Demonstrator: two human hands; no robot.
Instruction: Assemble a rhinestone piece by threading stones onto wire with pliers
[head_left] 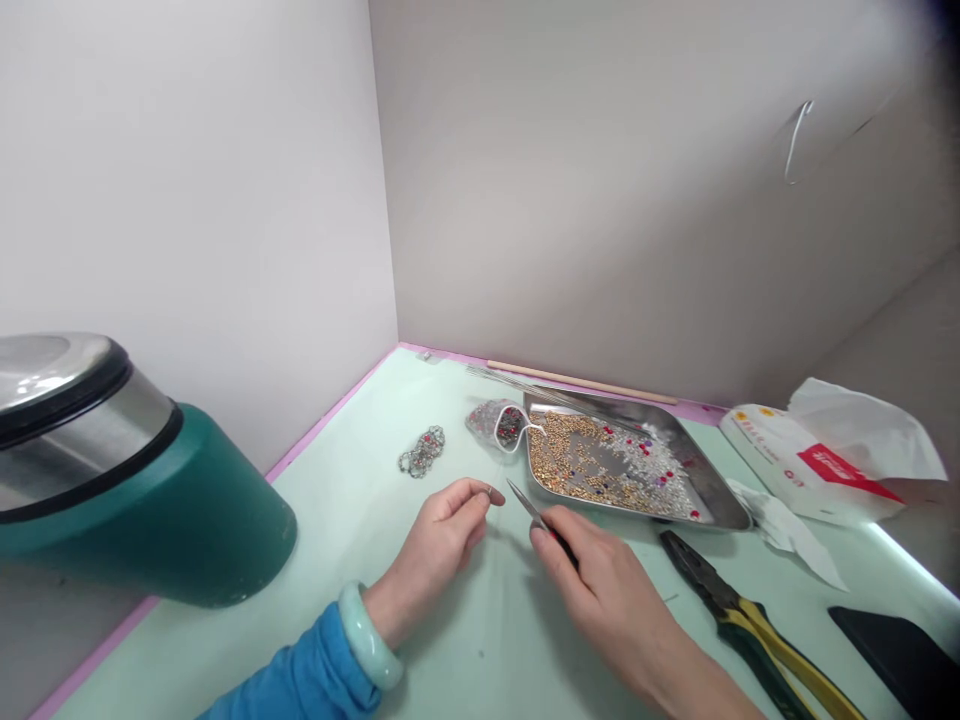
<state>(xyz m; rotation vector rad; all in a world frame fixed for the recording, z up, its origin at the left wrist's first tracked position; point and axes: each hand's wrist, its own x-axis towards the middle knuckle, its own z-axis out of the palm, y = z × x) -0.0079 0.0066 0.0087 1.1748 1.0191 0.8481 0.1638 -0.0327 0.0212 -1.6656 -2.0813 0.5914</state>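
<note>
My left hand (439, 545) rests on the pale green table, fingers curled, its thumb and forefinger pinching something tiny that I cannot make out. A pale jade bangle and a blue sleeve are on that wrist. My right hand (600, 580) grips thin metal tweezers (525, 502), whose tip points up-left toward the left fingertips. Just beyond the tweezers lies a steel tray (720, 500) holding gold, silver and red beads. A small finished beaded piece (421, 451) lies left of the tray.
A green kettle-like vessel with a steel lid (112, 470) stands at the left. A small bag of beads (499, 420), a wooden stick (577, 382), yellow-handled pliers (750, 615), a dark flat object (900, 650) and a white plastic bag (825, 455) surround the tray. White walls enclose the table.
</note>
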